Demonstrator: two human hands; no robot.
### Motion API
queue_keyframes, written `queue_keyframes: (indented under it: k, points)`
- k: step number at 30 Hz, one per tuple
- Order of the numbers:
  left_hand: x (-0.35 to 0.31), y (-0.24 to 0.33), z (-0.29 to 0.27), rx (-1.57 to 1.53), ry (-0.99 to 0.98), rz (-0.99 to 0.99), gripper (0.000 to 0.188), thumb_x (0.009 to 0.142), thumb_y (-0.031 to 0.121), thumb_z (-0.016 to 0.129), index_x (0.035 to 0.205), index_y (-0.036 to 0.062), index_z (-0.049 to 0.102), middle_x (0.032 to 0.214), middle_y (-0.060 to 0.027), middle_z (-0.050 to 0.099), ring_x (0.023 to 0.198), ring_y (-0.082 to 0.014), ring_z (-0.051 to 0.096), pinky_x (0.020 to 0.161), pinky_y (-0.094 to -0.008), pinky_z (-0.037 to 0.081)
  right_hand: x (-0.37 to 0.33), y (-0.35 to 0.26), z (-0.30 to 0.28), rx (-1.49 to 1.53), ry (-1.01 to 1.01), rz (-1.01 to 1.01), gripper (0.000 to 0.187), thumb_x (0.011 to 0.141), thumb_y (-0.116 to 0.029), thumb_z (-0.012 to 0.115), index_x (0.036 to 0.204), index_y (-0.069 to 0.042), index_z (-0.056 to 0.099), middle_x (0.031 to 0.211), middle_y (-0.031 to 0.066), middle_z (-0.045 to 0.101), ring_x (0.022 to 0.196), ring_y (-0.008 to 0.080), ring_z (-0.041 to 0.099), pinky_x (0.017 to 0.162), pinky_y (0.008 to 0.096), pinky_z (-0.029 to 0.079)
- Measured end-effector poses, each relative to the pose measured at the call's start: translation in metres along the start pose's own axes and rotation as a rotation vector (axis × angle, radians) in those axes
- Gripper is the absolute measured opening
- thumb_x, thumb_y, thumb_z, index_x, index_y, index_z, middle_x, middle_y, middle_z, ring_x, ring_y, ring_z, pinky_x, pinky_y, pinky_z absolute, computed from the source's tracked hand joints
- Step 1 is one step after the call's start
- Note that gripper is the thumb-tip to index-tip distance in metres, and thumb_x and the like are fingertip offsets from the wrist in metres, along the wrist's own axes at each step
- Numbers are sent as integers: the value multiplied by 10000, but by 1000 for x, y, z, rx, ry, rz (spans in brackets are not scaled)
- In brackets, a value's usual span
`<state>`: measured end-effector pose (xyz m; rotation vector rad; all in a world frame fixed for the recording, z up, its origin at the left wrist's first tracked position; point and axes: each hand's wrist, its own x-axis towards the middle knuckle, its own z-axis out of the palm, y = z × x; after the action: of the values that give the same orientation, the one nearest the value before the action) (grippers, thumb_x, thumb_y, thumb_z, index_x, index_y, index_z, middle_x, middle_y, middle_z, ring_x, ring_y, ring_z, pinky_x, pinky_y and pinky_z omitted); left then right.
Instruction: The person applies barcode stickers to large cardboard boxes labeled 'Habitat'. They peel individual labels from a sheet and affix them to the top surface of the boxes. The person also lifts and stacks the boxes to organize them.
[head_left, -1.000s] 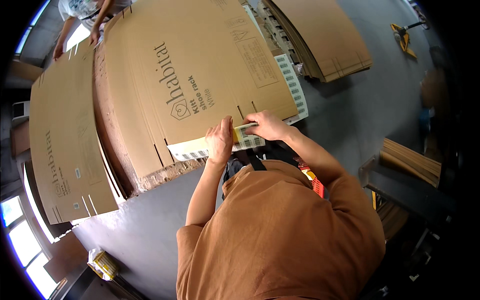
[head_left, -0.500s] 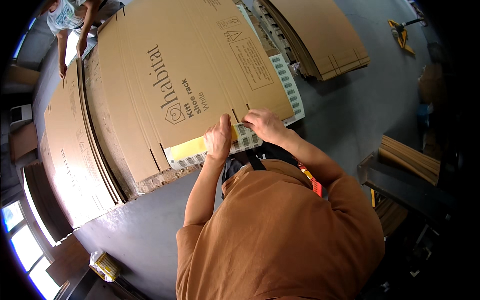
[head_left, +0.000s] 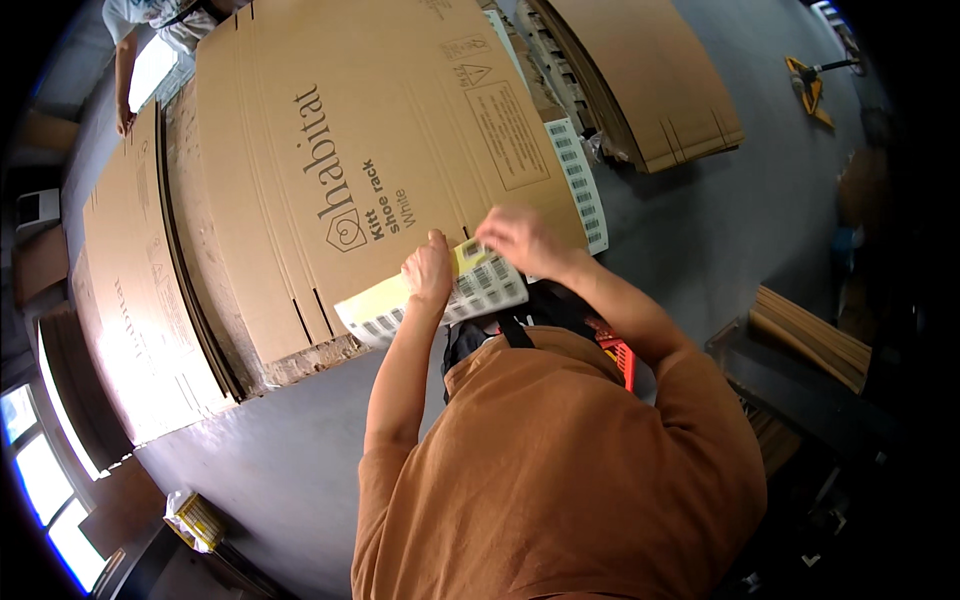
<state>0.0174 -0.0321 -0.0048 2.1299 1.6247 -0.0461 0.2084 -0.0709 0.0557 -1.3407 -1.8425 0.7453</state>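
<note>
A sheet of barcode labels [head_left: 488, 285], with a bare yellow backing strip along its far side, lies over the near edge of a flat printed cardboard carton [head_left: 270, 200]. My left hand [head_left: 428, 272] is closed on the sheet's far edge, thumb up. Just right of it, my right hand [head_left: 522, 243] is smeared by motion, its fingertips pinched at a small barcode label [head_left: 472, 249] above the yellow strip. Another label sheet [head_left: 577, 180] sticks out from under the carton's right side.
Another stack of flat cartons [head_left: 150, 290] lies to the left, with a co-worker's hand [head_left: 124, 120] at its far end. More flat cardboard [head_left: 650, 80] is stacked at the far right, near a yellow pallet jack [head_left: 808, 88]. Cardboard pieces [head_left: 810, 335] stand at the right.
My right hand has lifted slightly, and a label now shows at its fingertips. The sheet's near edge has tilted up a little. One of the co-worker's hands has left the left stack.
</note>
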Motion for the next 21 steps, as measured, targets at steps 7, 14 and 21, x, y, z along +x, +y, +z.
queue_keyframes:
  k: [7, 14, 21]
  points:
    - [25, -6, 35, -172, 48, 279, 195, 937, 260, 534, 1051, 102, 534, 950, -155, 627, 786, -386, 647, 660, -495, 527, 102, 105, -16, 37, -229, 515, 177, 851, -190, 634, 928, -33, 664, 814, 74, 669, 753, 168, 621, 690, 303, 486]
    - [45, 11, 27, -55, -57, 179, 581, 941, 320, 548, 1460, 255, 296, 997, -147, 605, 793, -367, 656, 672, -487, 544, 123, 159, 24, -73, -335, 561, 176, 819, -176, 655, 918, -34, 690, 850, 113, 695, 791, 209, 650, 713, 342, 505]
    - [66, 29, 25, 54, -197, 36, 663, 944, 479, 490, 1513, 354, 174, 1022, -144, 615, 795, -313, 681, 667, -462, 555, 123, 161, 29, -114, -302, 568, 143, 799, -165, 621, 879, -86, 709, 870, 128, 703, 814, 265, 671, 725, 374, 519]
